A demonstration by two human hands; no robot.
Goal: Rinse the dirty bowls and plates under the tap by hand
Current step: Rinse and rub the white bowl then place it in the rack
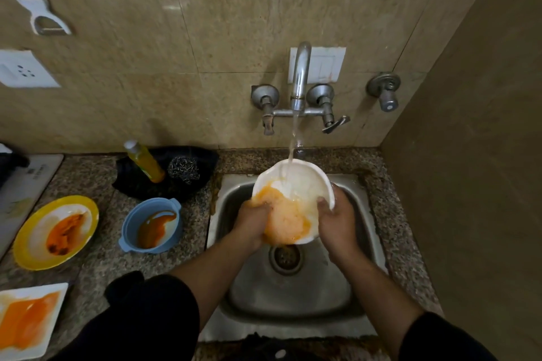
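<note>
The white bowl (308, 182) is held over the steel sink (293, 302), tilted toward the person, and the water (293, 138) from the tap (300, 73) falls on its upper inner side. Orange residue covers the lower half of the inside. The left hand (253, 223) grips the lower left rim with curled fingers pressed close together. The right hand (337, 217) holds the right rim, with the thumb inside and the other fingers bent behind the edge.

The bowl's far rim reaches over the back edge of the sink, near the tiled wall. The side wall (469, 184) stands close on the right, with only a narrow strip of counter (96, 258) before it. Below the bowl the basin is open around the drain (286, 256).

On the counter at the left, well apart from the sink, lie a yellow plate (26, 255) and a blue bowl (129, 223), both with orange-brown stains. A yellow bottle (145, 164) and a steel scrubber (183, 170) rest on a black cloth (193, 193) just beside the sink's corner.

A square white plate (29, 319) is cut off by the lower left border. The left fingertips are hard to tell apart from the residue, and the bowl's lower rim is partly hidden by the left hand.
</note>
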